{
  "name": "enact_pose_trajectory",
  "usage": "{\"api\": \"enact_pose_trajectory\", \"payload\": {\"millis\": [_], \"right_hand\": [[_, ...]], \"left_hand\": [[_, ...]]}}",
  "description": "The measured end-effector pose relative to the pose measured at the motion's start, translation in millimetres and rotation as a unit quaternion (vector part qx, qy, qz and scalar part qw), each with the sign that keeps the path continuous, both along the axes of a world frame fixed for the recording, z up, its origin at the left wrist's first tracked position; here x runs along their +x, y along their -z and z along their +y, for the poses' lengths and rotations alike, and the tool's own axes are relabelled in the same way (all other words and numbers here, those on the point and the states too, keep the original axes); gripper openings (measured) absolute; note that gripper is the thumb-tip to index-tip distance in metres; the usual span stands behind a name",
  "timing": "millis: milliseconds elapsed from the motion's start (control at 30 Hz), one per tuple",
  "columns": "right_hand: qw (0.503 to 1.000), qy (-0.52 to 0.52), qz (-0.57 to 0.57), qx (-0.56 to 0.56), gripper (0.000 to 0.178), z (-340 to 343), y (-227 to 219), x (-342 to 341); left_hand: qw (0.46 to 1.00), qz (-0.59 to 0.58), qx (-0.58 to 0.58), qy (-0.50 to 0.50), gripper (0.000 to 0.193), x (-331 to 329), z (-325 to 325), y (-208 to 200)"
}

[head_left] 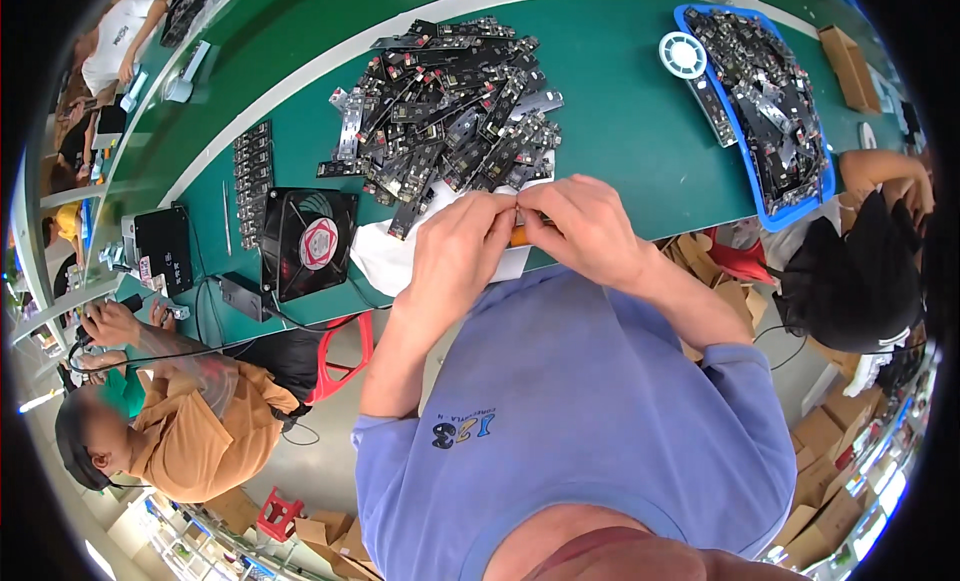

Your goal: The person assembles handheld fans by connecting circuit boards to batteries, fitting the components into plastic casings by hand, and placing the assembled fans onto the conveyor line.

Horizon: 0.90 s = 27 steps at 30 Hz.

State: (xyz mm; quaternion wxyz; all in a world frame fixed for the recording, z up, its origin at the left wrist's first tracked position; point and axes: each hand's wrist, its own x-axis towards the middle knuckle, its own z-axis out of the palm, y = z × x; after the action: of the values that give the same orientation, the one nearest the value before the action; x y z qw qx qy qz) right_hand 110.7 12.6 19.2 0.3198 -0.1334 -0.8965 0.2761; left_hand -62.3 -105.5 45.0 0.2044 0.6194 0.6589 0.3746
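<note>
My left hand (458, 243) and my right hand (585, 226) meet at the table's near edge, fingertips pinched together. Whatever they pinch is too small and covered to make out. Just under the fingers shows a bit of something orange (518, 237), mostly hidden by my hands. A white sheet (382, 264), cloth or plastic, lies beneath and to the left of my left hand. Right beyond my hands rises a big heap of narrow black circuit boards (450, 106), some with silvery metal parts.
Left on the green table (610, 91) stand a black fan (308, 243), a row of boards (253, 166) and a black box (163, 249). A blue bin (822, 186) of boards stands right, beside a white round fan (683, 56). Co-workers sit on both sides.
</note>
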Motion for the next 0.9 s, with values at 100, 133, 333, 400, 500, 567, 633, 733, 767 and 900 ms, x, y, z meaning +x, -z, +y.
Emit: {"api": "enact_pose_trajectory", "payload": {"millis": [100,133,333,400,500,567,633,733,767,900], "right_hand": [[0.997,-0.007,-0.013,-0.071,0.018,-1,-2,1],[0.994,0.001,-0.029,-0.104,0.017,-1,-7,4],[0.958,0.026,-0.086,-0.274,0.026,-7,-30,18],[0.942,0.036,-0.121,-0.311,0.029,-9,-32,27],[0.941,0.026,-0.097,-0.323,0.033,-10,-32,36],[0.924,0.013,-0.103,-0.369,0.036,-10,-35,39],[0.928,0.018,-0.097,-0.358,0.037,-12,-34,37],[0.934,0.021,-0.101,-0.343,0.038,-15,-33,32],[0.934,0.021,-0.113,-0.339,0.038,-16,-33,31],[0.938,0.002,-0.12,-0.326,0.036,-16,-33,30]], "left_hand": [[0.999,0.036,-0.002,-0.024,0.022,0,-8,-6],[0.996,0.086,0.012,-0.028,0.023,0,-11,-7],[0.977,0.171,0.075,-0.098,0.02,18,-25,20],[0.976,0.169,0.082,-0.109,0.02,19,-25,23],[0.977,0.162,0.081,-0.111,0.022,19,-25,26],[0.98,0.154,0.089,-0.091,0.025,18,-24,26],[0.98,0.151,0.099,-0.08,0.025,17,-24,25],[0.981,0.146,0.103,-0.077,0.022,17,-24,27],[0.981,0.143,0.097,-0.085,0.02,17,-24,28],[0.983,0.144,0.088,-0.07,0.018,15,-25,27]]}}
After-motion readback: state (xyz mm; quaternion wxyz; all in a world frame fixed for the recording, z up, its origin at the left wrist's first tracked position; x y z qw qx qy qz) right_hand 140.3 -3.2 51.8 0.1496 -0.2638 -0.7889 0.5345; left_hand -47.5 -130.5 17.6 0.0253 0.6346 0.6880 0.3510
